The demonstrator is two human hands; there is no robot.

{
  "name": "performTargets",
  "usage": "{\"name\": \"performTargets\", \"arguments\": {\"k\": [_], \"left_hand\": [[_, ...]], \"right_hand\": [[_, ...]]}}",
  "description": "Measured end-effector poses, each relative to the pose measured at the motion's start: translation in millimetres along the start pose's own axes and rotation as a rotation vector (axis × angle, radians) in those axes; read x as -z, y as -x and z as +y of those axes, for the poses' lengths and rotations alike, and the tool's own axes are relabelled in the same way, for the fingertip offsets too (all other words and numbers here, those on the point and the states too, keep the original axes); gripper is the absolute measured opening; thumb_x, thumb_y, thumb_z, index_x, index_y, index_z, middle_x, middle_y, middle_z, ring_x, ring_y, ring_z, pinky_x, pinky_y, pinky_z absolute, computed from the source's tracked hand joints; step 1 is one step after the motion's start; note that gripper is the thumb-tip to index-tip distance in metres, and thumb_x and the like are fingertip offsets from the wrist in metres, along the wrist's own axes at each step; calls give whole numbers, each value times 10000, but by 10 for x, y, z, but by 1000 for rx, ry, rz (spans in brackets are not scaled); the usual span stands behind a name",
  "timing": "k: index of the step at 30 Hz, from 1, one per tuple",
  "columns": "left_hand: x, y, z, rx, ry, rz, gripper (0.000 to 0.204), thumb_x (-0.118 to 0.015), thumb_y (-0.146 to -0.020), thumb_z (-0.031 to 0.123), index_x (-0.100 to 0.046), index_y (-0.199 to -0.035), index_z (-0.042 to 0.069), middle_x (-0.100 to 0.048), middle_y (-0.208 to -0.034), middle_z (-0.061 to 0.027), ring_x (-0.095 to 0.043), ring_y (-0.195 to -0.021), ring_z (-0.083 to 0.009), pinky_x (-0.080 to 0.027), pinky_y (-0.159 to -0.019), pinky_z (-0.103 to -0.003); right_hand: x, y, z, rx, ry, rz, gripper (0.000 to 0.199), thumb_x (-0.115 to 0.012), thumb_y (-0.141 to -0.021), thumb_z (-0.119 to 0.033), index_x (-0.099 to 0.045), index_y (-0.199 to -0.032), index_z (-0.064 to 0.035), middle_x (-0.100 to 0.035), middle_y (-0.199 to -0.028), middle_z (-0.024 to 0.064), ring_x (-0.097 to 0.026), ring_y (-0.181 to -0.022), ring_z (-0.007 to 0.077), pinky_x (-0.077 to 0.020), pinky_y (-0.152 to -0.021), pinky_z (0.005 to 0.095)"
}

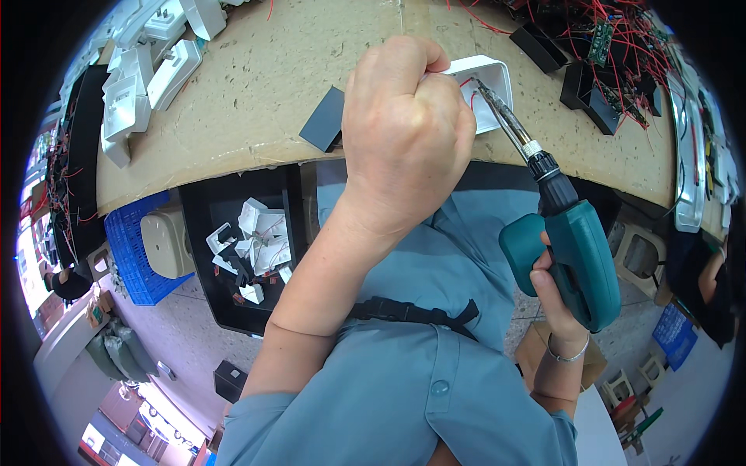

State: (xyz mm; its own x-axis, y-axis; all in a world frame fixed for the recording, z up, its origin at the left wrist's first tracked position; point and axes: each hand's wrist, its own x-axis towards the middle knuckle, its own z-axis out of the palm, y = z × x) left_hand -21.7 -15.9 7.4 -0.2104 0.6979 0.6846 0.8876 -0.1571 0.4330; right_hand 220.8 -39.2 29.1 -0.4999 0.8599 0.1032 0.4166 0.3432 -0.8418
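Note:
My right hand (556, 299) grips the handle of a green pistol-shaped soldering gun (590, 256). Its long metal tip reaches up and left into a white plastic housing (496, 78) on the table, where short red wires show. Whether the tip touches a wire is too small to tell. My left hand (404, 116) is closed beside the housing's left side, its back toward me, hiding whatever the fingers hold. Partly behind that hand lies a dark grey box (322, 119).
Circuit boards with red wires (602, 43) and black cases (592, 97) heap at the back right of the table (256, 85). White plastic housings (128, 101) pile at the left. Below the table edge, a black tray (225, 307) holds white parts, beside a blue crate (132, 248).

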Motion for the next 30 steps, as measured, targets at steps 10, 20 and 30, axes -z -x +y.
{"name": "performTargets", "arguments": {"k": [10,20,30], "left_hand": [[-18,28,16,0,23,-4,83,-637,-586,-24,-575,-640,-12,-544,-853,-103,-532,-742,-243,-439,-630,-330],[-12,22,20,-6,48,-11,126,-639,-568,-15,-526,-624,-14,-530,-859,-117,-506,-760,-275,-417,-654,-360],[-25,28,18,-16,41,2,127,-644,-567,-11,-534,-630,-13,-529,-871,-118,-508,-773,-277,-418,-661,-360]], "right_hand": [[21,12,47,-50,25,-12,362,-757,-678,-45,-620,-997,57,-638,-795,105,-615,-697,196,-493,-667,292],[19,39,44,-6,83,48,383,-766,-683,-79,-621,-1015,47,-646,-835,108,-627,-693,179,-496,-639,272],[55,69,14,-10,166,5,401,-769,-693,-110,-612,-1032,35,-649,-918,133,-653,-768,195,-516,-650,267]]}}
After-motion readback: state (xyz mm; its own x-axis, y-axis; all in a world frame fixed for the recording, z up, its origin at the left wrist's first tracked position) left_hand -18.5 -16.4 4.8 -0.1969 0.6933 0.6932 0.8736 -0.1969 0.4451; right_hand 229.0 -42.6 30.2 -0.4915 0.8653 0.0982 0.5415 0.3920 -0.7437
